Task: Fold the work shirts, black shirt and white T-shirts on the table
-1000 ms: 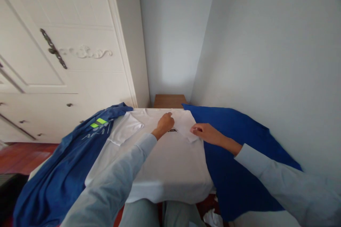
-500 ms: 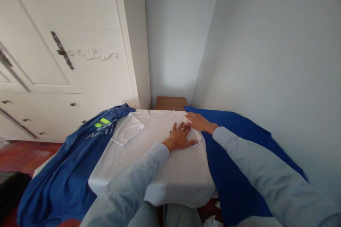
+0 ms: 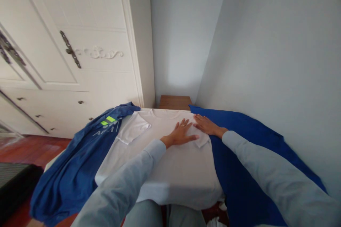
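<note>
A white T-shirt (image 3: pixel 170 163) lies spread out in front of me, collar at the far side, its lower end hanging over the near edge. Flat on its chest rests my left hand (image 3: pixel 181 133), fingers spread, a ring on one finger. My right hand (image 3: pixel 206 124) lies with fingers stretched out on the shirt's right shoulder and sleeve. The left sleeve (image 3: pixel 137 129) is folded in over the body of the shirt. Neither hand grips the cloth.
A dark blue garment (image 3: pixel 77 170) with a yellow-green patch drapes at the left, a plain blue cloth (image 3: pixel 247 127) at the right. Behind stand a small wooden piece of furniture (image 3: pixel 175 101) and a white wardrobe (image 3: pixel 106 78). A grey wall (image 3: pixel 279 60) rises at the right.
My left hand has slid slightly left over the chest, away from the right hand. My right hand has flattened on the shoulder. The view has shifted a little to the left.
</note>
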A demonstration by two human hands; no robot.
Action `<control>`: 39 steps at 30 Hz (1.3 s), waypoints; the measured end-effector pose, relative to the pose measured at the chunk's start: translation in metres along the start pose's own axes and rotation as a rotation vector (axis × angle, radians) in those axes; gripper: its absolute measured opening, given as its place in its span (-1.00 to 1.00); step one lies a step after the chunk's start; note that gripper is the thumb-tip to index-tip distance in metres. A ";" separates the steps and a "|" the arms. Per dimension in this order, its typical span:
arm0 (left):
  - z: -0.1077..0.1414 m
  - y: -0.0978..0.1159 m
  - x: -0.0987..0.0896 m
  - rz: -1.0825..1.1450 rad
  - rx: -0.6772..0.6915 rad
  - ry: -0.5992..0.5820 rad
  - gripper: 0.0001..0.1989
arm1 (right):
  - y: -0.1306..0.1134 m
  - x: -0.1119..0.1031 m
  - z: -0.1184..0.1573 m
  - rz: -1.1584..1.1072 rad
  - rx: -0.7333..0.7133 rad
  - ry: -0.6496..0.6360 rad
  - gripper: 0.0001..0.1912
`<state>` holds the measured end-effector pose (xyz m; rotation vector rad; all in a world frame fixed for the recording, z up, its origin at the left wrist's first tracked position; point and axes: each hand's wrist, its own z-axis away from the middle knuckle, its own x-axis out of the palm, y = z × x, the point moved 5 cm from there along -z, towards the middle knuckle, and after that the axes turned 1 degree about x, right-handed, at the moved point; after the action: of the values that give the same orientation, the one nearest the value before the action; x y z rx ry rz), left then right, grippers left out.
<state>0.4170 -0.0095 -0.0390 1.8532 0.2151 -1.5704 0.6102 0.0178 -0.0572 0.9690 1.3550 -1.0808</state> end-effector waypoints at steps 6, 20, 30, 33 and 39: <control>0.064 -0.067 -0.043 -0.275 -0.118 0.168 -0.25 | -0.025 -0.013 -0.010 0.072 0.007 -0.016 -0.36; 0.138 -0.192 -0.071 -0.419 -0.522 0.260 -0.34 | -0.096 0.009 -0.090 -0.002 0.071 0.030 -0.35; 0.133 -0.195 -0.069 -0.320 -0.537 0.283 -0.30 | -0.083 0.014 -0.097 -0.026 0.103 0.024 -0.35; 0.129 -0.201 -0.082 -0.164 -0.527 0.369 -0.44 | -0.089 0.006 -0.094 -0.027 0.129 0.052 -0.36; 0.150 -0.183 -0.114 -0.016 -0.467 0.506 -0.45 | -0.147 -0.023 -0.055 -0.110 0.019 0.224 -0.28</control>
<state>0.1690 0.0725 -0.0107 1.8248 0.7558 -0.9240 0.4558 0.0350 -0.0244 1.0645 1.5986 -1.0936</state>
